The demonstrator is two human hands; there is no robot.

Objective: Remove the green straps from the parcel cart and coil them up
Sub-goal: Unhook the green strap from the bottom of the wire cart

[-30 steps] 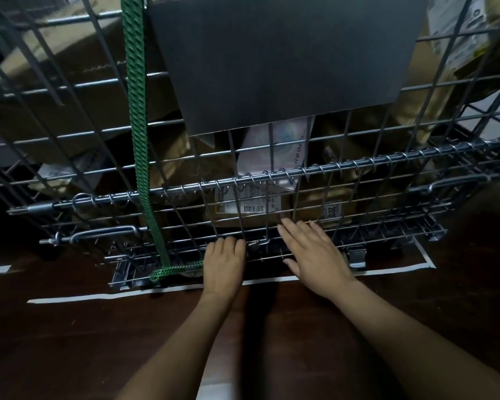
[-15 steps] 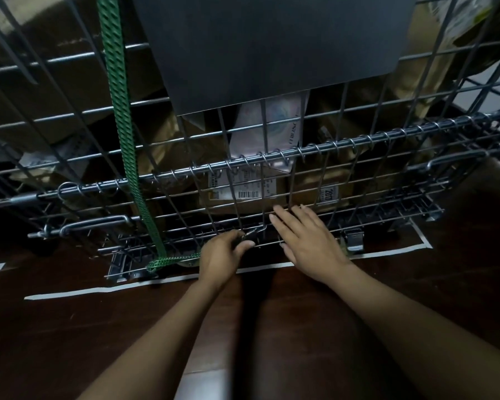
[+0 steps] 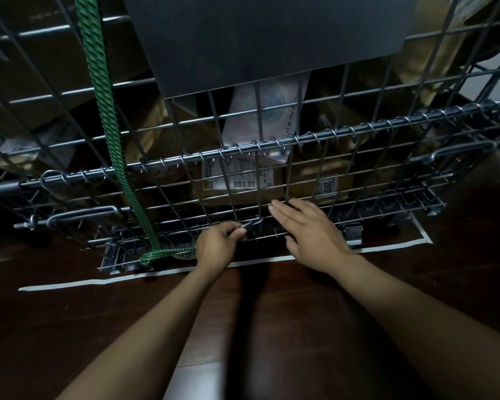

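Now my left hand [image 3: 220,243], flat a second ago, pinches a metal hook [image 3: 251,225] at six o'clock on the parcel cart [image 3: 358,130], so unhooking begins. My right hand [image 3: 312,235] rests spread against its wires. The green strap [image 3: 104,105] drops from eleven to seven o'clock, its end hidden behind my left hand.

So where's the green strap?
Head view: the woven green strap hangs down the grey wire cart's left side, bending at the bottom toward the left hand.
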